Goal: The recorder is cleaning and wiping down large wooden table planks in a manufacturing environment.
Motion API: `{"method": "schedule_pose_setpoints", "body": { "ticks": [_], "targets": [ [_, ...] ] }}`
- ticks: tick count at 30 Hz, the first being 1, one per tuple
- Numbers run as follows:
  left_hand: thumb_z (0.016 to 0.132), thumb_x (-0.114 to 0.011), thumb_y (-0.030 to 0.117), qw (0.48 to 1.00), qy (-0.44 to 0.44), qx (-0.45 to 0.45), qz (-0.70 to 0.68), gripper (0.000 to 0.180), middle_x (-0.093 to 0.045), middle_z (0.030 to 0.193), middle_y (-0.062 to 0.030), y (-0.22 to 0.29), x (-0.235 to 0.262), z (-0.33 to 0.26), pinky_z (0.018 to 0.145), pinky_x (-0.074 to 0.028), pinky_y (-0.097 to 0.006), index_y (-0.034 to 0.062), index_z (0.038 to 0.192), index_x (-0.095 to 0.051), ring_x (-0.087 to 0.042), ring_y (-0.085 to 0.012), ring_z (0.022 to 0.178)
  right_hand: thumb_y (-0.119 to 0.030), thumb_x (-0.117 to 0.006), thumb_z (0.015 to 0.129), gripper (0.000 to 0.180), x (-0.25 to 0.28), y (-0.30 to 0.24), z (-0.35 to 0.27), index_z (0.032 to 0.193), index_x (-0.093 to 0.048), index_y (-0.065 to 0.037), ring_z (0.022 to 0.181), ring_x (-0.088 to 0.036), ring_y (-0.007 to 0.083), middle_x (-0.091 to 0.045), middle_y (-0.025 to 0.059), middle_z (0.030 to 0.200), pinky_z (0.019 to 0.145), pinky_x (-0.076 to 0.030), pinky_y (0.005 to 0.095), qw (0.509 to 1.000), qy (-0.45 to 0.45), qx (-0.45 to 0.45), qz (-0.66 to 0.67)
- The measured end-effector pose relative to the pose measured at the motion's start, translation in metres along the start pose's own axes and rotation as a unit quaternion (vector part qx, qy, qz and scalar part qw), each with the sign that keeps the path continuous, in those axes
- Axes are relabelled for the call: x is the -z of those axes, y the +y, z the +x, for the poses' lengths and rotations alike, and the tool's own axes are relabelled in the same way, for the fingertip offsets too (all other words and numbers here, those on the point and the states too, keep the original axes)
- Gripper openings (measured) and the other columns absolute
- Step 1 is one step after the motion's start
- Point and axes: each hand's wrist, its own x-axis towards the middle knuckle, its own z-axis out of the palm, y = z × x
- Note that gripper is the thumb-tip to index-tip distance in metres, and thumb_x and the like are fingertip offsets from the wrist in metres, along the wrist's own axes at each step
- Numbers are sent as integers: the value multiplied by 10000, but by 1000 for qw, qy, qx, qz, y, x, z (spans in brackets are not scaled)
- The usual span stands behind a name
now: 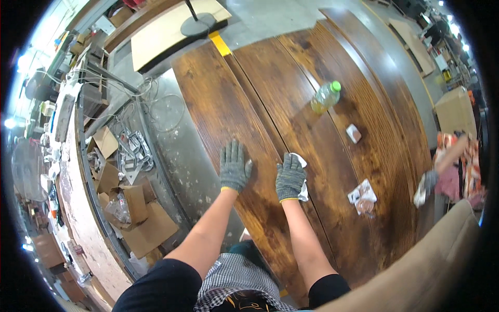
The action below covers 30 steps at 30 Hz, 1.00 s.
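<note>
My left hand (234, 167), in a grey knit glove, lies flat on a brown stained wood board (200, 78) with its fingers stretched out. To its right, my right hand (290, 179), gloved the same way, presses a white cloth (303, 193) against the wood near a long seam between boards. Most of the cloth is hidden beneath the palm. Farther off stands a clear bottle (325, 99) with a green cap and yellowish liquid. A small white and reddish block (353, 133) and a crumpled plastic packet (363, 195) rest on the boards at the right.
At the right edge a co-worker's gloved hand (430, 179) holds a white cloth (420, 196) by the boards. Open cardboard boxes (136, 205) and metal brackets (136, 151) lie at the left, beside a long workbench (78, 208). A round-based stand (198, 25) is at the back.
</note>
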Motion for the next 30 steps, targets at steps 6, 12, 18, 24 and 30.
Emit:
{"method": "schedule_pose_setpoints", "body": {
  "ticks": [6,12,18,24,30],
  "targets": [
    [968,-473,394,999,-41,20,-23,693,-265,1613,-256,-1,6,8,1240,-127,-554,-60,1485,-388,-233,-448,1488,-401,-534,978,516,-23,-53,90,1423,-500,-143,1293,-527,311,-531,145,1442,1016,-407,533,998,27,52,26],
    [960,-483,428,996,-80,12,-33,725,-266,1604,-282,-7,9,12,1228,-118,-584,-71,1479,-393,-225,-464,1487,-397,-566,961,504,-39,-111,172,1389,-517,-136,1264,-545,313,-567,140,1391,970,-443,536,998,32,59,18],
    [950,-505,509,982,-129,-5,-137,775,-251,1610,-283,-21,5,19,1204,-127,-635,-23,1502,-391,-225,-471,1487,-361,-570,973,519,-46,-187,290,1424,-506,-114,1279,-526,298,-554,129,1407,1030,-411,510,995,19,92,36],
    [997,-460,512,934,-285,-96,-195,712,-289,1621,-214,-59,13,57,1217,-142,-595,59,1540,-375,-239,-400,1510,-391,-507,1009,480,-64,-272,417,1399,-527,-112,1195,-572,268,-576,93,1379,942,-471,458,994,-3,110,-21],
    [946,-560,401,956,-184,-30,-226,609,-350,1580,-222,-211,26,245,1218,-143,-603,33,1428,-505,-264,-431,1483,-381,-490,1018,371,-75,-356,536,1237,-605,-104,1093,-641,292,-662,132,1173,878,-497,462,994,-58,91,-5]
  ]
}}
